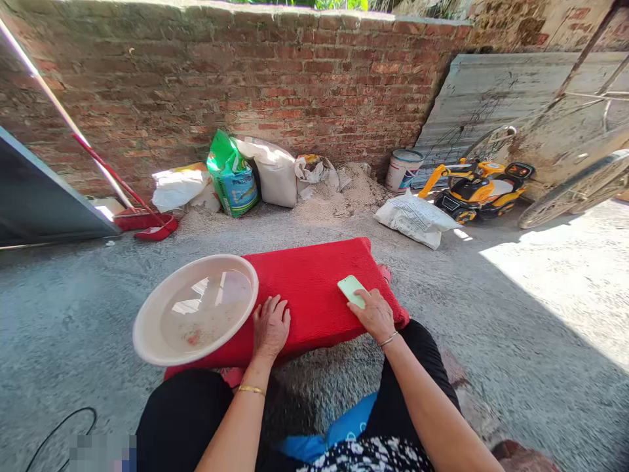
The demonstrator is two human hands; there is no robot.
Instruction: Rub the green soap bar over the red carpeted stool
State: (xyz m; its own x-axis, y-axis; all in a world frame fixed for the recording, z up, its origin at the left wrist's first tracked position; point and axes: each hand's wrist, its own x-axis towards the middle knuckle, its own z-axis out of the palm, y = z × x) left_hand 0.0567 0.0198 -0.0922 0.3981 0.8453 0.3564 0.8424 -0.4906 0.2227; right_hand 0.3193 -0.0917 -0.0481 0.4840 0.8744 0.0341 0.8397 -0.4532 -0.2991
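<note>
A low table covered with a red cloth (304, 282) stands in front of my knees. My left hand (272, 326) lies palm down on the cloth, fingers spread, close to the rim of a wide pale basin (147, 328). Water in the basin reflects bright patches, and a small reddish spot shows in it. Near the table's right side, my right hand (377, 316) grips the near end of a pale green phone (350, 286), with its fingers over the top. The phone lies flat on or just above the cloth; I cannot tell which.
Along the brick wall (314, 85) stand a green-and-blue sack (238, 187), a white sack (276, 174) and a bucket (403, 170). A white bag (415, 219) lies before a yellow toy excavator (484, 190). A bicycle wheel (580, 190) is at right, a red dustpan (157, 228) at left.
</note>
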